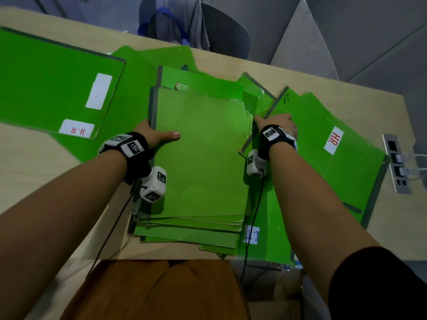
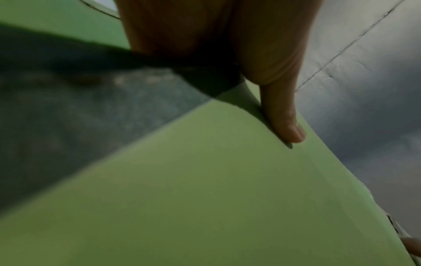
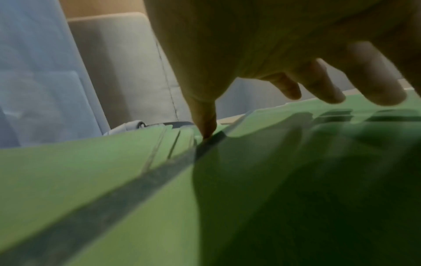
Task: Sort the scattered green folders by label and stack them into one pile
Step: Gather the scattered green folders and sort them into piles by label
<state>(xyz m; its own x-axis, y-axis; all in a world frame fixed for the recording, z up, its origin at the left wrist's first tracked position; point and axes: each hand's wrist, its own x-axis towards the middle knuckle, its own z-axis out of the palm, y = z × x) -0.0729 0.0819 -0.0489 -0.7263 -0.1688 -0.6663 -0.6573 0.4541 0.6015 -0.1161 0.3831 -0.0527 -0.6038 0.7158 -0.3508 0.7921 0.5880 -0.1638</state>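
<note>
Green folders [image 1: 198, 158] sit piled mid-desk on a light wood table [image 1: 300, 72], more fanned out both sides. Left hand [image 1: 152, 135] grips the pile's spine edge, thumb on top; right hand [image 1: 277, 122] rests flat-fingered beside it. Grey panelled wall [image 1: 346, 31] behind.

Bare forearms, each with a black wrist strap [image 1: 136, 146] bearing square black-and-white markers and a small white camera block [image 1: 153, 184] trailing a thin black cable [image 1: 111, 232]. Black sleeve [image 1: 379, 285] on the right upper arm; rust-orange clothing [image 1: 157, 289] below.
</note>
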